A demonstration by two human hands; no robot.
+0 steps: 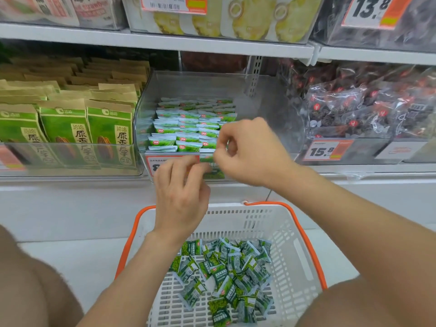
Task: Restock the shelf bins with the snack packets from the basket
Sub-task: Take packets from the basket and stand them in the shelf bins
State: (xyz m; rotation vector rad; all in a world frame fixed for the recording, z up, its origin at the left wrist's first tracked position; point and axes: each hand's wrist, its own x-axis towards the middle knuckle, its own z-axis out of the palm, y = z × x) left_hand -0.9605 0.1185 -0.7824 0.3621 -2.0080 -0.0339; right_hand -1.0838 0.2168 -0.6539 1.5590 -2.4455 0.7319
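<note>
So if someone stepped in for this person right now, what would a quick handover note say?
Left hand: raised at the bin's front, fingers pinched on a green packet.
Right hand: pinched too, on the same packet or another; I cannot tell.
Clear bin: neat rows of small green packets fill its left part; the right part is bare.
Basket on the floor below: a loose pile of packets remains.
Done: part of the bin stocked.
Left: place what is held, then move the pile up.

Basket [292, 234] w/ loose packets [226, 274] below me; shelf bin [151, 95] ahead, rows of packets [188, 128] inside, pouches [66, 128] left.
</note>
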